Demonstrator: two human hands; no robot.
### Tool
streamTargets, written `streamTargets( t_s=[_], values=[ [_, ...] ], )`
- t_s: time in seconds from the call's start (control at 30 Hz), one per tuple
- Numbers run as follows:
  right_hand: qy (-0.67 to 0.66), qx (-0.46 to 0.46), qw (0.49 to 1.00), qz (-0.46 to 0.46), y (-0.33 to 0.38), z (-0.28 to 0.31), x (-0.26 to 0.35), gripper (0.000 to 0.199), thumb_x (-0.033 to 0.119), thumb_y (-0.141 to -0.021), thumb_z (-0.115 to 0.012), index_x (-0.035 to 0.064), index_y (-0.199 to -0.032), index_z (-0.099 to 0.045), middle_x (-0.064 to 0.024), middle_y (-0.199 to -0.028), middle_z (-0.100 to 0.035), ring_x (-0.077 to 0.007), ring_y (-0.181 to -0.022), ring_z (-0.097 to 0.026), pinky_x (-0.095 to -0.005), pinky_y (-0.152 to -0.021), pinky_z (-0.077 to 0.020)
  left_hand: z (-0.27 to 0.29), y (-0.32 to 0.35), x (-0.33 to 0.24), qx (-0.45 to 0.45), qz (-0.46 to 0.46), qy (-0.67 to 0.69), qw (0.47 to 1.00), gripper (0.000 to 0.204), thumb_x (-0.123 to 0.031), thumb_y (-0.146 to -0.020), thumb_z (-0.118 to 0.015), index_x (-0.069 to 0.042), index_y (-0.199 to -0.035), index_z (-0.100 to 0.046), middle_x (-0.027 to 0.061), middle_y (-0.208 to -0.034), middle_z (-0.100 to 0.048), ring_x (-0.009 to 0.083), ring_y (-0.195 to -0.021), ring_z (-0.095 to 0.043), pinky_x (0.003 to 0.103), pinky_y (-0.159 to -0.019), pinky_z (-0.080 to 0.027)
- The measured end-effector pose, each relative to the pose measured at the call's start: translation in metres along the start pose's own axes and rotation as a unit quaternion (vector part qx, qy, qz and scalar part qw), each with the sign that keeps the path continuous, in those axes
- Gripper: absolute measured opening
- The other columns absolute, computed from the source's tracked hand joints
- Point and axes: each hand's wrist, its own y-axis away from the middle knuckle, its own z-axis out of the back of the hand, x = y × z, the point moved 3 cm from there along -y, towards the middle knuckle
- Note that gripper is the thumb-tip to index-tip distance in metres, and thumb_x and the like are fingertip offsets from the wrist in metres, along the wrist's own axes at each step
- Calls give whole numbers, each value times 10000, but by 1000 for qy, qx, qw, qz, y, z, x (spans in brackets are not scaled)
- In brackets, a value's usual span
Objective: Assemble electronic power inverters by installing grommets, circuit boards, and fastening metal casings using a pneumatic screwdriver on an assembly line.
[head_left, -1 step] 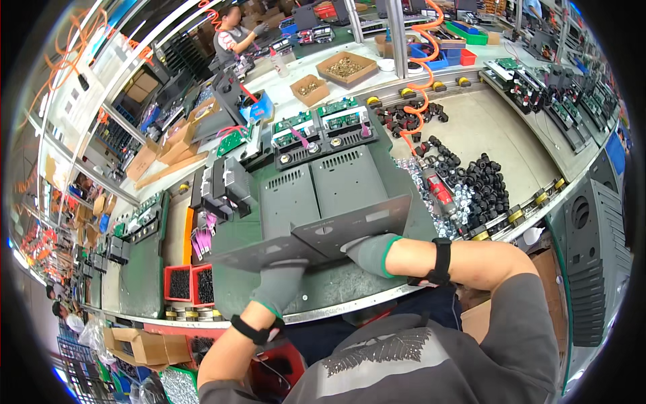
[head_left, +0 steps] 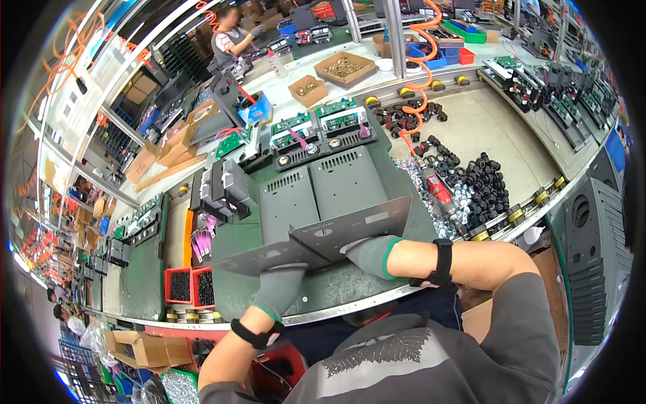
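Observation:
Two dark grey sheet-metal housings lie side by side on the green work surface (head_left: 229,289), slotted ends away from me. Each has an upright front plate with cut-outs on my side. My left hand (head_left: 279,286), in a grey glove, grips the lower edge of the left housing (head_left: 259,259). My gloved right hand (head_left: 373,256) is closed at the lower edge of the right housing (head_left: 367,222). Fingertips of both hands are partly hidden by the plates. Beyond the slotted ends stand green circuit boards (head_left: 293,131) on black bases with pink strips.
A red-and-black power driver (head_left: 439,188) on an orange coiled hose lies among bolts and black caps (head_left: 484,185) at the right. Red bins (head_left: 178,284) of small black parts and grey heatsink-like modules (head_left: 232,185) stand left. Cardboard trays (head_left: 344,69) sit at the back.
The left housing's front plate has shifted very slightly, with my left hand still at it. My right hand stays in place.

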Motion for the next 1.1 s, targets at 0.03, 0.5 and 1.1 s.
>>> streamTargets(
  t_s=[0.03,0.5,1.1],
  values=[
    [20,-8,1000,14,-1,-1,0,321,105,-895,-515,20,-1197,-583,-196,-1175,-627,-325,-1092,-616,-395,-920,-482,-4,4,-2,-11,-10,-14,1000,273,-138,-831,-549,-116,-1069,-683,147,-1094,-651,329,-1023,-620,441,-815,-512],
    [20,-6,995,100,109,43,-10,236,280,-869,-595,85,-974,-676,-143,-979,-660,-339,-939,-647,-453,-804,-505,17,8,-10,-141,-17,78,987,216,-104,-783,-635,-73,-995,-650,179,-1028,-621,374,-966,-580,474,-791,-471],
    [87,-119,934,-325,2,121,-349,593,93,-783,-646,212,-1348,-508,-196,-1318,-502,-374,-1132,-583,-442,-928,-492,33,-107,-198,-1,-333,422,843,182,-246,-869,-676,-71,-904,-639,96,-968,-634,283,-888,-629,356,-748,-509]
  ],
)
